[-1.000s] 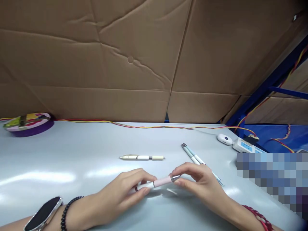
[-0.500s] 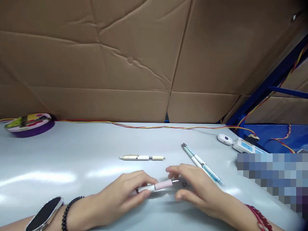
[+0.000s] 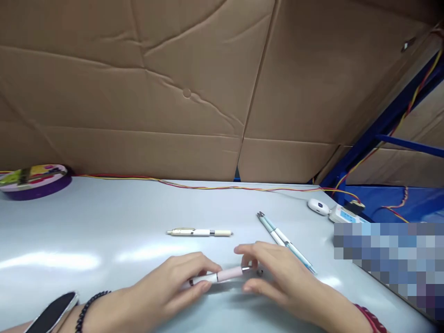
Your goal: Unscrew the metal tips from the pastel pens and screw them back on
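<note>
My left hand point(image 3: 187, 283) pinches a pink-and-white pen point(image 3: 229, 274) by its white barrel, between thumb and fingers. The pen lies nearly level just above the table, its metal tip pointing right. Beside that tip is my right hand point(image 3: 277, 277), thumb and fingers apart; whether a curled fingertip touches the tip I cannot tell. A small dark round piece point(image 3: 260, 273) shows in the gap of the right hand, too small to name. Behind the hands lies a cream-and-white pen point(image 3: 200, 232). Two light-blue-and-white pens point(image 3: 277, 231) rest side by side, partly behind my right hand.
A purple round box point(image 3: 38, 185) stands at the back left of the white table point(image 3: 114, 208). Red and yellow wires point(image 3: 208, 187) run along the back edge, before a cardboard wall point(image 3: 156, 101). A white plug-in device point(image 3: 318, 206) and power strip point(image 3: 343, 215) lie at right.
The whole view has shifted slightly, so things on the table appear farther left and a bit lower. My right fingers are closer to the pen's tip. The left grip is unchanged.
</note>
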Motion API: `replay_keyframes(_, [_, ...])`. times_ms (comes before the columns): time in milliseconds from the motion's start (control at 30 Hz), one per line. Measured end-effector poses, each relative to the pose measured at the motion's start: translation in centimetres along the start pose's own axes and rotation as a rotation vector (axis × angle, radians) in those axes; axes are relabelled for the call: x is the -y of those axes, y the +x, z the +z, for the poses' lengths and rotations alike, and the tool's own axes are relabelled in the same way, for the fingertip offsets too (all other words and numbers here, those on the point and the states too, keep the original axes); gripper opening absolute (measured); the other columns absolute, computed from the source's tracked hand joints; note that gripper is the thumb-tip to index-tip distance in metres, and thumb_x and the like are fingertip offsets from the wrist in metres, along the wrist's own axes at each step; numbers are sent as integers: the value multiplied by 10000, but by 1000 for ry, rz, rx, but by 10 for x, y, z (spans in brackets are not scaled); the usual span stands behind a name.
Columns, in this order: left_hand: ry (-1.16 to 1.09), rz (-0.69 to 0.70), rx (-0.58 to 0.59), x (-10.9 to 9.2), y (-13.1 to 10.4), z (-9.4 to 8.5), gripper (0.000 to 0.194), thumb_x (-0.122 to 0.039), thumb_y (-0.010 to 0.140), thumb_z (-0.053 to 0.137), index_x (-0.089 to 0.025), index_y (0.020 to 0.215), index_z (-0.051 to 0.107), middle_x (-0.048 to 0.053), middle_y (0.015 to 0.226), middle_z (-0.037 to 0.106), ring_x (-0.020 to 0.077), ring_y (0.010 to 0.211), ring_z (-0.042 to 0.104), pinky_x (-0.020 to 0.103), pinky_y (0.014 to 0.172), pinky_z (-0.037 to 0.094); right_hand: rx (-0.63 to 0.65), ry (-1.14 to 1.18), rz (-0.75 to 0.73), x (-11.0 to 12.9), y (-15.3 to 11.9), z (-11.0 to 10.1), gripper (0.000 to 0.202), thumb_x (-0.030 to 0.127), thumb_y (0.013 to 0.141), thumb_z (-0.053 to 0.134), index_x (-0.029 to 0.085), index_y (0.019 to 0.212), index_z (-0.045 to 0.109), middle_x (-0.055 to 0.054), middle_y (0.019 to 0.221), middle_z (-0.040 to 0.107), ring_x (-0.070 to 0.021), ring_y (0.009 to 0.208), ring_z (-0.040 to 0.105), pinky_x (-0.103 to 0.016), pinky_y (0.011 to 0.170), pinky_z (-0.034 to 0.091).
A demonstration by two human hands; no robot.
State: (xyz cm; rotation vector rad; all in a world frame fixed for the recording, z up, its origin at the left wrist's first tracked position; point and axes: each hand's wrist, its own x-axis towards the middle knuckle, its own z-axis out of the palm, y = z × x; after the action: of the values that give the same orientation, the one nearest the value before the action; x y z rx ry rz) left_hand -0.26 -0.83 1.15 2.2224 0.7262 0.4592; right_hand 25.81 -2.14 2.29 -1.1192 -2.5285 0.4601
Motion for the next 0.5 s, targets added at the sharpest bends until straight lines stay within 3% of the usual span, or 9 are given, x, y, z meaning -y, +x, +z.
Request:
replay_keyframes(100, [2,-7,1,1,0,0,218,-219,976,420,-277,1145,546,-17,1026,637,145,857,591,200,776,418,9,26,-7,-1,-2,-1,195,339,971,432,199,990,567,-30,848,660,-151,729,608,-239,653,424])
replay_keyframes(300, [60,-1,32,-3,-1,-1,195,-255,970,444,-263,1117,572,-4,966,647,152,807,595,206,754,427,71,-143,-107,-3,1,7,515,394,1011,178,204,694,537,-12,576,555,-150,512,475,-274,515,324])
replay_keyframes(367, [51,-5,11,-3,-1,-1,183,-261,969,449,-255,1103,575,-2,971,648,149,802,593,204,754,430,25,-156,-117,-2,1,8,531,444,1005,170,195,764,573,-24,613,577,-157,539,492,-277,532,340])
replay_keyframes(500, [14,-16,-23,-3,1,-1,195,-273,979,425,-245,1105,570,2,987,643,144,779,574,212,751,437,-58,-119,-90,-1,0,6,327,447,957,418,177,1066,566,-62,819,642,-182,713,576,-268,618,407])
